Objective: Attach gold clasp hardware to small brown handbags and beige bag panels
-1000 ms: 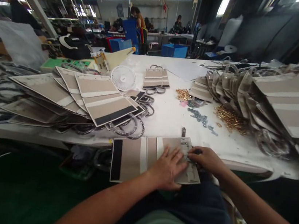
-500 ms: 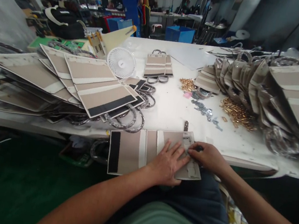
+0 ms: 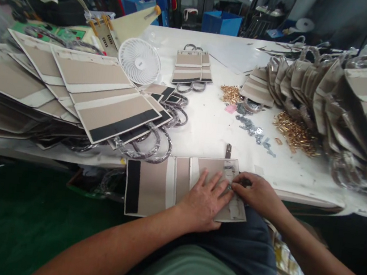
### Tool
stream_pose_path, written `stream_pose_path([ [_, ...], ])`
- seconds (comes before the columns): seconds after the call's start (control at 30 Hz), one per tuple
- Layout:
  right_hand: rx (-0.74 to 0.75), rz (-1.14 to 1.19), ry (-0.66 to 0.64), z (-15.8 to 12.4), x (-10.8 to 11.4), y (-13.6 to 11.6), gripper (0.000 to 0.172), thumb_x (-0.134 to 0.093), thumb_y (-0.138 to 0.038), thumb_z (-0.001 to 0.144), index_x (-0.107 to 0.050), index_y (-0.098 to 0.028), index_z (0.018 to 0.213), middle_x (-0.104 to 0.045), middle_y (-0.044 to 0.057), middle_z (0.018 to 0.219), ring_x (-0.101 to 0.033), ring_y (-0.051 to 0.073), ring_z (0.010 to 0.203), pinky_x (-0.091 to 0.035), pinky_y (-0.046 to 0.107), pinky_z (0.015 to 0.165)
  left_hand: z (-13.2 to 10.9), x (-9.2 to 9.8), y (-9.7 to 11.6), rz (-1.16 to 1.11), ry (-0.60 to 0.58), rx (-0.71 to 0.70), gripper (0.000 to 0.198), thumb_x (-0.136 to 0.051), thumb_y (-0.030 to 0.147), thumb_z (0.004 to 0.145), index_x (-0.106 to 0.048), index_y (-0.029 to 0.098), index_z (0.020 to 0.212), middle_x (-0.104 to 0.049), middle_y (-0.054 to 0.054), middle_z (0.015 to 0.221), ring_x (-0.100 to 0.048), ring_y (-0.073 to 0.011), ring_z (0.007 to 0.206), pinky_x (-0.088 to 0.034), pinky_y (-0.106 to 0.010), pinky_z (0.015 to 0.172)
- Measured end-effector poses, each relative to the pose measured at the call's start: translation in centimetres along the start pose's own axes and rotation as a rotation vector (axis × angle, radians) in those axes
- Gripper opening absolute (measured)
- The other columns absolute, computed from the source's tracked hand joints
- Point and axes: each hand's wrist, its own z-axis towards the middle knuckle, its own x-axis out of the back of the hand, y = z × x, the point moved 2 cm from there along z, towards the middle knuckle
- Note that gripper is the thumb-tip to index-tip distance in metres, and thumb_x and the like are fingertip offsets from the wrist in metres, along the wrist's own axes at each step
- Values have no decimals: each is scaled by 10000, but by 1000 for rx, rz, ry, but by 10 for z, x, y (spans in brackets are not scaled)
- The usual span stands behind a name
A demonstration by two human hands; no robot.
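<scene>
A beige bag panel point(image 3: 153, 183) with white strips and a black band at its left end lies at the table's front edge, partly over my lap. My left hand point(image 3: 204, 201) rests flat on its right half, fingers spread. At the panel's right end, my right hand point(image 3: 254, 192) is closed in a pinch close to the left fingertips, beside a pale strip point(image 3: 232, 166). Something small and dark shows among the right fingers, too hidden to name. A dark strap tab point(image 3: 228, 150) sticks out past the panel's far edge.
Stacked bag panels point(image 3: 108, 96) with wrapped handles fill the left, near a white fan point(image 3: 139, 62). Standing bags point(image 3: 322, 83) crowd the right. Between them lie brass-coloured fasteners point(image 3: 295, 134), grey metal plates point(image 3: 252, 128) and another bag piece point(image 3: 189, 66).
My view has tilted down and shifted slightly, so the background sits higher. Both hands keep nearly the same place on the bag panel, the right one still pinching.
</scene>
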Motion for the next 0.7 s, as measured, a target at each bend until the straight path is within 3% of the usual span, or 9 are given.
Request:
stream_pose_path([
  [0.07, -84, 132, -17, -2, 9, -2, 223, -730, -443, 836, -729, -220, 857, -661, -10, 615, -583, 174, 545, -442, 288, 534, 1, 0, 0, 8, -5, 2, 903, -749, 553, 827, -409, 149, 1560, -374, -201, 1650, -195, -427, 1574, -114, -676, 1267],
  [0.13, -106, 381, 96, -5, 23, -10, 260, -776, -468, 836, -709, -218, 831, -573, -35, 524, -492, 144, 462, -380, 268, 456, 1, -1, -1, 10, -12, 6, 890, -749, 558, 827, -420, 161, 1553, -365, -195, 1658, -191, -424, 1575, -112, -675, 1267],
  [0.23, 42, 930, 328, -4, 39, -24, 316, -786, -464, 845, -619, -225, 722, -485, -62, 531, -416, 109, 434, -382, 254, 435, 2, -1, -2, 3, -26, -1, 883, -741, 561, 834, -422, 158, 1552, -368, -194, 1657, -189, -423, 1576, -117, -685, 1261],
  [0.33, 124, 1291, 432, 8, 37, -27, 352, -750, -432, 847, -547, -219, 655, -389, -81, 516, -355, 84, 406, -394, 241, 426, 4, -1, -3, -9, -34, 2, 875, -732, 563, 837, -429, 160, 1552, -373, -189, 1656, -188, -423, 1576, -114, -683, 1263],
  [0.57, 100, 1473, 578, 28, 11, 1, 378, -752, -379, 782, -445, -220, 629, -309, -102, 494, -277, 68, 384, -326, 221, 385, 5, -3, -6, -47, -26, 3, 848, -701, 574, 851, -445, 173, 1553, -394, -170, 1644, -170, -409, 1586, -75, -657, 1285],
  [0.7, 128, 1452, 578, 27, 9, -7, 379, -757, -366, 789, -451, -220, 621, -306, -104, 482, -262, 64, 376, -308, 216, 372, 5, -3, -7, -63, -24, 2, 845, -710, 573, 846, -456, 170, 1544, -400, -168, 1639, -183, -407, 1581, -80, -653, 1288],
])
